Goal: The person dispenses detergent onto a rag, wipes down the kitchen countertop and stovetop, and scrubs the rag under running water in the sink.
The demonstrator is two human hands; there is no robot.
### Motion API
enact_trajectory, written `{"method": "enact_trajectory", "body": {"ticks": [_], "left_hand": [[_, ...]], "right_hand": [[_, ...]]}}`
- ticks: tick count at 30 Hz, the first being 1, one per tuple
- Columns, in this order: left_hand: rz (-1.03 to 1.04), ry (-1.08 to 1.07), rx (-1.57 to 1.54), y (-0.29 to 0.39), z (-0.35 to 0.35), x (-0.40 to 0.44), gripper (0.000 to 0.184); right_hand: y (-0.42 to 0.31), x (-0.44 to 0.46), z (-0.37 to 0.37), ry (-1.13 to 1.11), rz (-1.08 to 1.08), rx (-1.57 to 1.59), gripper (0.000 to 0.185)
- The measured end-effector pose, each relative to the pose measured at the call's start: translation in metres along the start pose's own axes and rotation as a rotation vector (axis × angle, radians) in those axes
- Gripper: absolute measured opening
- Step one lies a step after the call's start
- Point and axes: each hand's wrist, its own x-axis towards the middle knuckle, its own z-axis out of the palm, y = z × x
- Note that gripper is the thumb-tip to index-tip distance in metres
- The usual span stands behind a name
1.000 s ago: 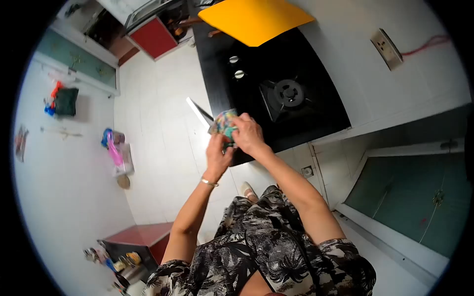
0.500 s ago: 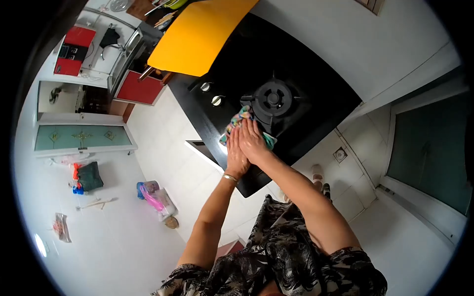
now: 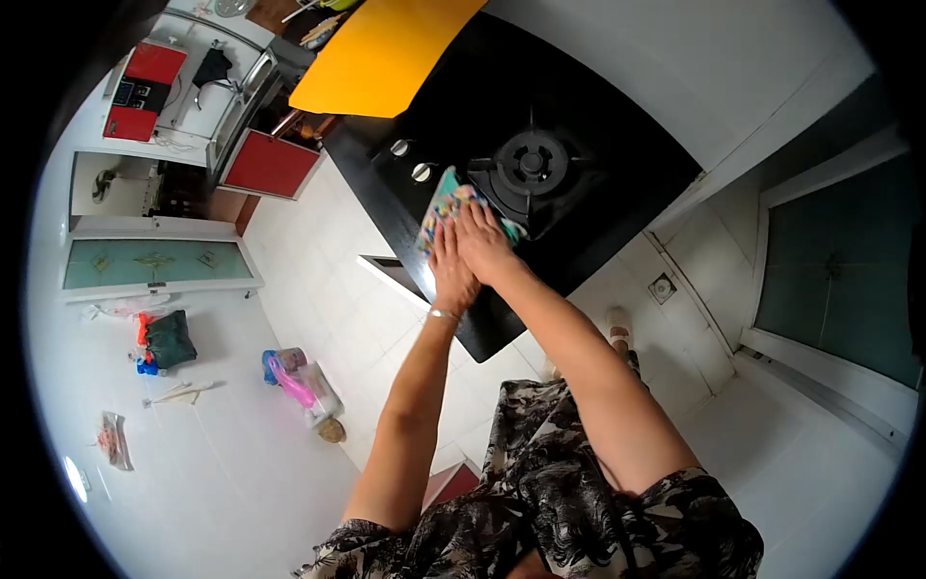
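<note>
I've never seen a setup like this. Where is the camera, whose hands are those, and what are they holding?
No machine here: these are a person's own bare left hand and right hand. The camera is worn on the head, looking forward and down. Both hands lie flat, side by side, on a multicoloured cloth against the black stovetop, pressing rather than visibly gripping it. Nearby are a round burner, two knobs and a yellow panel.
</note>
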Motion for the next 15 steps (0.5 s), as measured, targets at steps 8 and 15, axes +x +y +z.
{"method": "enact_trajectory", "body": {"ticks": [8, 15], "left_hand": [[0.113, 0.005, -0.173, 0.078, 0.003, -0.114, 0.063], [0.313, 0.027, -0.22, 0.152, -0.001, -0.043, 0.06]], "right_hand": [[0.021, -0.158, -0.057, 0.043, -0.095, 0.1, 0.049], [0.109, -0.166, -0.094, 0.15, 0.022, 0.026, 0.044]]}}
